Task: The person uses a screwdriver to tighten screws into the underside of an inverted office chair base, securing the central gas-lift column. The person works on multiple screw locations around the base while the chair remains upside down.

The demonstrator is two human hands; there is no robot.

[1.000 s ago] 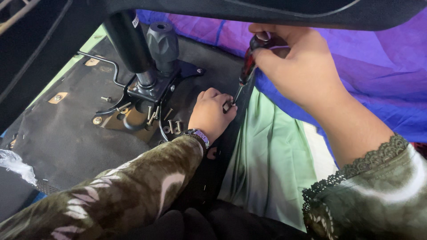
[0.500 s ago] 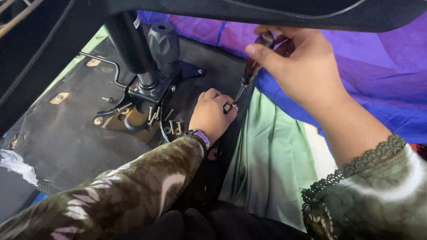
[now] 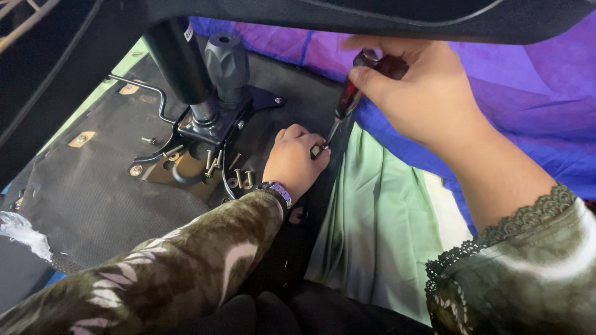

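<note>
Two hands busy: R hand [image 3: 428, 99] clamped on screwdriver [image 3: 345, 108], shaft slanting down-left. L hand [image 3: 295, 162] pinches screw [image 3: 316, 151] right at tip, nearer it.

Left hand [image 3: 293, 162] fisted low, right hand [image 3: 422, 93] gripping above, wrist bent

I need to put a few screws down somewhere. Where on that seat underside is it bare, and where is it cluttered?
Bare black underside lies between the metal bracket plate, the left sleeve and the crumpled plastic scrap. It is crowded on the plate, where loose bolts lie, and by the left hand, where the right hand holds the screwdriver.
</note>
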